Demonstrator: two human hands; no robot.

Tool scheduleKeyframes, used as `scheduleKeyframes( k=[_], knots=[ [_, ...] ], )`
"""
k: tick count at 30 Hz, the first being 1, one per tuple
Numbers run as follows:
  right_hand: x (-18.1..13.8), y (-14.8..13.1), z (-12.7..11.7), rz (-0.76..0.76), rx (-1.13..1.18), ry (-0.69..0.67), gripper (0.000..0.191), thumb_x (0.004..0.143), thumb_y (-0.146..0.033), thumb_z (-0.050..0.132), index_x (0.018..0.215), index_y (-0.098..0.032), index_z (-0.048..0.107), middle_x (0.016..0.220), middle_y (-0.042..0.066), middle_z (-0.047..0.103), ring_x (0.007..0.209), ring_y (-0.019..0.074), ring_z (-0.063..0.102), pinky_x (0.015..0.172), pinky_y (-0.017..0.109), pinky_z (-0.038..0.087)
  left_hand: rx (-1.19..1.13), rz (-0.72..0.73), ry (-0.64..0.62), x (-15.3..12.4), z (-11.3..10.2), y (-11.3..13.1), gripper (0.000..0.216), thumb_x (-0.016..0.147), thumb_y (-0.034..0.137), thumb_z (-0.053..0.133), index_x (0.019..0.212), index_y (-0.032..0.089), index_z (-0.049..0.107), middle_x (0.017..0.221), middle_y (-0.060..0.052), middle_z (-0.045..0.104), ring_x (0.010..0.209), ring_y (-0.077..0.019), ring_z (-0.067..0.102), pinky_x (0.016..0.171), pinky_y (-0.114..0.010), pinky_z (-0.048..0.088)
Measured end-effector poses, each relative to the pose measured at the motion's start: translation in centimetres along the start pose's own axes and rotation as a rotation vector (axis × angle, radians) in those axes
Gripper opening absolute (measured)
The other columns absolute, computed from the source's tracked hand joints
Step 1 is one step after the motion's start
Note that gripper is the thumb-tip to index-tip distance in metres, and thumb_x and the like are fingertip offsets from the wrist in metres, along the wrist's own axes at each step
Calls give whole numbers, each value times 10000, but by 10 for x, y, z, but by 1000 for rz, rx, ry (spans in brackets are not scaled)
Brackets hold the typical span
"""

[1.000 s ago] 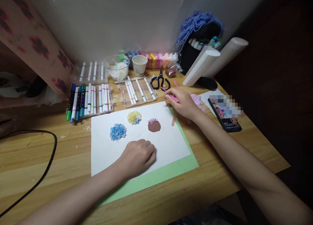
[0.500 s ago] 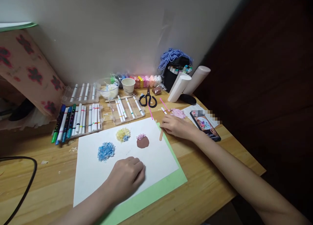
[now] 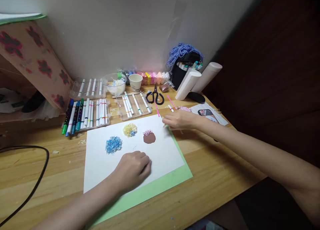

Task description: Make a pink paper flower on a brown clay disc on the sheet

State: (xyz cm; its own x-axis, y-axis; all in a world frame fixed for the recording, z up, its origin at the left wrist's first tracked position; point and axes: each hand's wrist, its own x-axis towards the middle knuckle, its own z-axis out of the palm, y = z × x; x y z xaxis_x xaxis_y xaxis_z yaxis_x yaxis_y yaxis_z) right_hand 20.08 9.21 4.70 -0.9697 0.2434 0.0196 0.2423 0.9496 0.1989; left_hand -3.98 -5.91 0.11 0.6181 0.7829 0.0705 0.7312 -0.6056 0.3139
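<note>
My left hand (image 3: 135,168) rests on the white paper (image 3: 170,153) with its fingers curled in. Nothing shows in it. Beyond it on the paper are a blue clump of shreds (image 3: 113,145), a yellow clump with a bit of blue (image 3: 130,130), and a flat brown piece (image 3: 149,138) topped with pink shreds. At the paper's right edge my right hand (image 3: 176,120) is closed in a pinch on a wooden craft stick (image 3: 164,125), of which only a small tip shows. Pink shreds (image 3: 185,108) lie just behind this hand.
Green paper (image 3: 160,186) sticks out beneath the white sheet. Behind stand marker trays (image 3: 136,116), black scissors (image 3: 155,96), a paper cup (image 3: 135,82), a clear bowl (image 3: 115,86) and white bottles (image 3: 190,85). A phone (image 3: 207,114) is partly hidden by my right forearm. A black cable (image 3: 45,163) curves at left.
The view has shifted slightly. My right hand has turned and moved with the craft stick, which showed more before. My left hand stays on the paper.
</note>
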Motion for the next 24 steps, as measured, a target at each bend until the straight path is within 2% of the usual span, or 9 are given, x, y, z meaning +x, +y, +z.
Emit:
scheduleKeyframes(
  k=[1, 4, 6, 7, 9, 11, 15, 19, 24],
  knots=[
    [2, -5, -1, 55, 74, 154, 78, 829, -110, 500, 802, -168, 544, 657, 14, 580, 563, 134, 510, 490, 256, 353, -4, -1, -7, 0, 0, 0, 290, 898, 190, 402, 630, 174, 511, 615, 4, 582, 569, -124, 506, 536, -272, 276],
    [15, -31, -1, 366, 412, 670, 77, 840, -139, 511, 799, -203, 500, 682, -15, 561, 583, 111, 531, 528, 238, 406, -19, 1, -20, -1, 0, 0, 292, 902, 202, 397, 634, 177, 509, 627, 5, 587, 574, -127, 508, 538, -280, 279],
    [24, -52, 4, 584, 682, 803, 74, 871, -178, 522, 808, -210, 501, 704, -21, 552, 609, 110, 545, 575, 248, 436, -32, 3, -17, -1, 1, 0, 292, 903, 207, 395, 635, 179, 506, 627, 8, 585, 573, -129, 507, 537, -284, 283],
    [28, -61, 8, 627, 829, 833, 73, 900, -196, 497, 829, -211, 505, 729, -17, 563, 630, 109, 564, 612, 257, 457, -37, 3, -13, -1, 2, 0, 291, 904, 209, 395, 636, 180, 504, 625, 10, 582, 569, -129, 505, 534, -286, 282],
    [33, -75, 18, 665, 1042, 854, 155, 950, -228, 414, 849, -203, 529, 788, 5, 575, 642, 106, 582, 578, 247, 465, -40, 11, -5, -1, 3, -1, 287, 904, 210, 397, 638, 182, 501, 621, 12, 579, 562, -131, 500, 527, -290, 279],
    [33, -82, 26, 643, 1081, 852, 217, 966, -233, 382, 840, -193, 554, 798, 18, 581, 638, 103, 584, 547, 235, 463, -40, 28, 4, -2, 4, -1, 283, 901, 208, 404, 637, 182, 499, 617, 13, 577, 557, -132, 498, 521, -292, 277],
    [28, -85, 32, 547, 897, 860, 216, 957, -190, 389, 841, -187, 571, 769, 31, 611, 628, 113, 581, 539, 240, 469, -42, 64, 44, -2, 7, -3, 274, 892, 208, 429, 630, 179, 505, 604, 12, 568, 554, -136, 500, 508, -297, 273],
    [27, -85, 31, 416, 714, 797, 162, 936, -163, 405, 913, -186, 564, 730, 38, 634, 640, 141, 582, 583, 278, 493, -43, 83, 82, -2, 9, -4, 263, 879, 207, 451, 624, 179, 511, 598, 10, 563, 540, -139, 491, 490, -300, 267],
    [28, -85, 29, 315, 628, 778, 137, 926, -162, 413, 954, -179, 546, 711, 51, 638, 626, 150, 574, 572, 280, 492, -48, 98, 101, -1, 7, -5, 269, 880, 208, 450, 623, 178, 519, 599, 7, 568, 537, -141, 496, 481, -303, 277]
  ],
)
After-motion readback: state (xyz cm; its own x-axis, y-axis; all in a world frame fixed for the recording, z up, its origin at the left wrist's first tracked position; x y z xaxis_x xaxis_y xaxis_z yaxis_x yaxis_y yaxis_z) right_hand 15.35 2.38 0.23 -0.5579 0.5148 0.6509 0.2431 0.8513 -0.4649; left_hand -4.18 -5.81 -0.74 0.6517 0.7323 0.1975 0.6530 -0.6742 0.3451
